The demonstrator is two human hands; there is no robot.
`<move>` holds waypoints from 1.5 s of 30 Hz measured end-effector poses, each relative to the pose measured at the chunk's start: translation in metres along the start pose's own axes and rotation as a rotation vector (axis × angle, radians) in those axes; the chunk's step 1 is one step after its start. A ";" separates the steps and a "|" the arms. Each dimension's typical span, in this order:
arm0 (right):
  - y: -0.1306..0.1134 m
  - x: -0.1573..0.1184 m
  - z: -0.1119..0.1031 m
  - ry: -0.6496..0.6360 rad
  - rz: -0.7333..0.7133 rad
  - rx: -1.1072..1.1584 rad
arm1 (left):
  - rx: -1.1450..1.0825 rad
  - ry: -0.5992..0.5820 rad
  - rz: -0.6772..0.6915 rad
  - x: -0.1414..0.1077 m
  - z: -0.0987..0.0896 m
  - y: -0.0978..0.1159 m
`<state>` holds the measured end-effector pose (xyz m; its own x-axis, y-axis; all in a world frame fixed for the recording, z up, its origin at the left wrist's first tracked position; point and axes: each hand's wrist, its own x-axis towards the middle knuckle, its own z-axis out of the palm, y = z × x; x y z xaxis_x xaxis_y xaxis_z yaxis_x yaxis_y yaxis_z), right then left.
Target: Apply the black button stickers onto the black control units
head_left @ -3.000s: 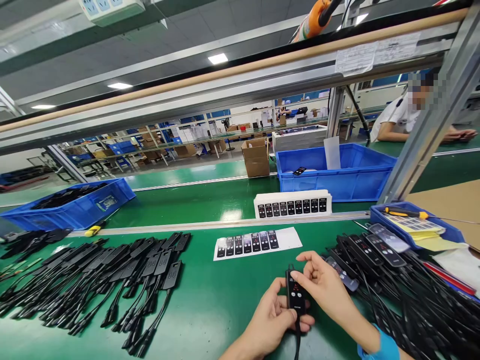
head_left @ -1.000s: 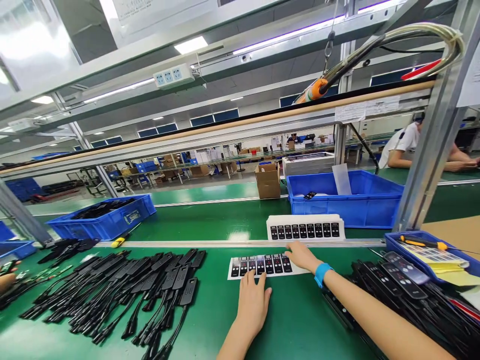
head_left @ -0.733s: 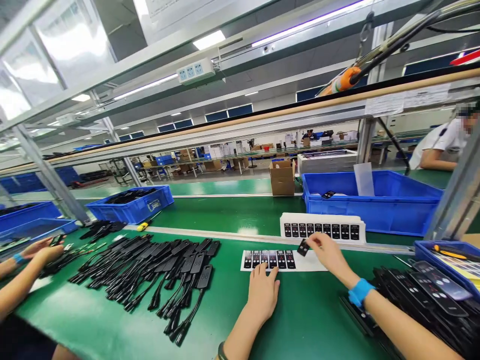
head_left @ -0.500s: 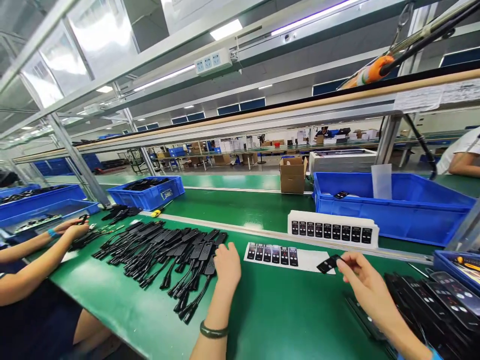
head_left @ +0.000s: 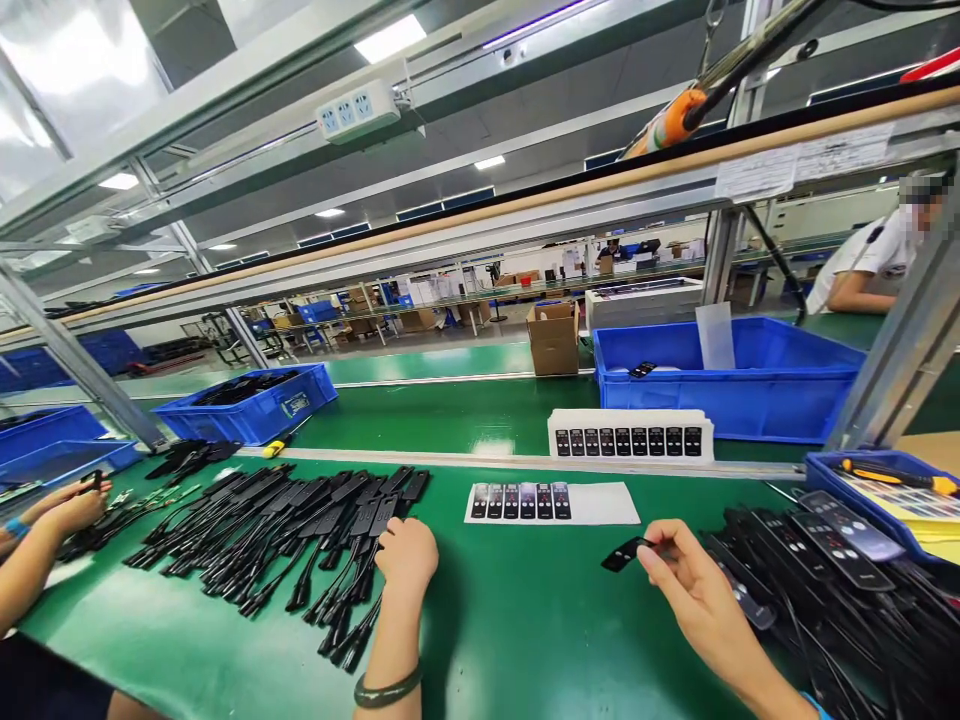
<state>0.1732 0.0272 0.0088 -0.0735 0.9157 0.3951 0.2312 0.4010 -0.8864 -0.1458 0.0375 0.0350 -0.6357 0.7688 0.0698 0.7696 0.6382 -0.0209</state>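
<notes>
My left hand is closed at the right end of a heap of black cabled controllers, its fingers curled on the edge of one controller. Between the thumb and fingers of my right hand is a small black panel sticker, held tilted above the green bench. Several similar stickers lie in a row on a white backing sheet, whose right part is bare. Behind it, another white sheet with a full row of stickers leans upright.
To the right lie more black controllers with printed faces, beside a blue tray holding a yellow-and-black cutter. A large blue bin and a cardboard box stand behind. At the left, a co-worker's hands hold a small dark part.
My right hand has drawn the sticker off the backing sheet towards me. My left hand has shifted slightly nearer the controller. The camera view has turned to the right.
</notes>
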 end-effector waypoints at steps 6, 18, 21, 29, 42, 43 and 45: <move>-0.001 -0.002 0.002 -0.014 0.046 0.086 | -0.091 -0.010 0.180 -0.016 0.000 0.018; -0.002 -0.004 0.002 -0.059 0.112 0.140 | -0.908 -0.487 0.569 -0.081 0.008 0.078; -0.003 -0.003 0.002 -0.079 0.129 0.151 | -1.237 -0.705 0.493 -0.106 0.021 0.093; 0.000 0.000 -0.001 -0.110 0.175 0.157 | -1.834 -1.148 0.213 -0.135 0.033 0.101; 0.010 -0.003 0.006 -0.191 0.225 0.174 | -1.725 -1.312 0.373 -0.138 0.024 0.098; 0.009 -0.003 0.006 -0.189 0.227 0.178 | -1.723 -1.312 0.375 -0.138 0.025 0.098; 0.007 -0.004 0.006 -0.182 0.234 0.182 | -1.726 -1.312 0.382 -0.138 0.026 0.098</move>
<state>0.1690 0.0266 -0.0004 -0.2141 0.9665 0.1414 0.0870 0.1630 -0.9828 0.0155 -0.0048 -0.0022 0.4169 0.8722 -0.2559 -0.3538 0.4151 0.8382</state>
